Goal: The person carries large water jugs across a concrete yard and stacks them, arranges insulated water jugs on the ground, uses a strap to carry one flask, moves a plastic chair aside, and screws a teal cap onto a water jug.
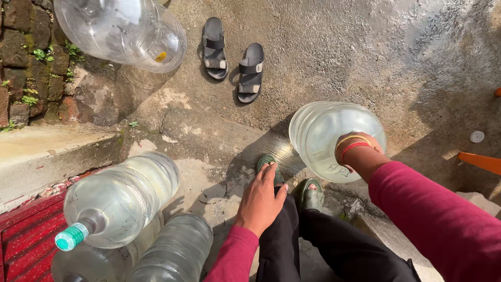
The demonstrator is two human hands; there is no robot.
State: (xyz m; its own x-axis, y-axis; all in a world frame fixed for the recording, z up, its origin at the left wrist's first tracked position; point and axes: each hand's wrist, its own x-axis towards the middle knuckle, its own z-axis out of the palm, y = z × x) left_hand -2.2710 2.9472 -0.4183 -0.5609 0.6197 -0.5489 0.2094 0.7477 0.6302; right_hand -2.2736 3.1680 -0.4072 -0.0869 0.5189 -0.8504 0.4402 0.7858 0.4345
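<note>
My right hand [356,150] reaches down onto the top of a large clear water jug [319,134] standing on the concrete; the fingers are hidden behind the wrist, which wears red and yellow bangles. My left hand [261,197] rests flat on my left knee, fingers together, holding nothing. I wear dark trousers, maroon sleeves and green sandals [311,194].
Three clear water jugs [123,198] lie at lower left by a red step [26,235], one with a green cap [71,236]. Another jug [122,30] sits at top left near a brick wall [28,57]. Black sandals [233,57] lie ahead. An orange object [480,162] is at right.
</note>
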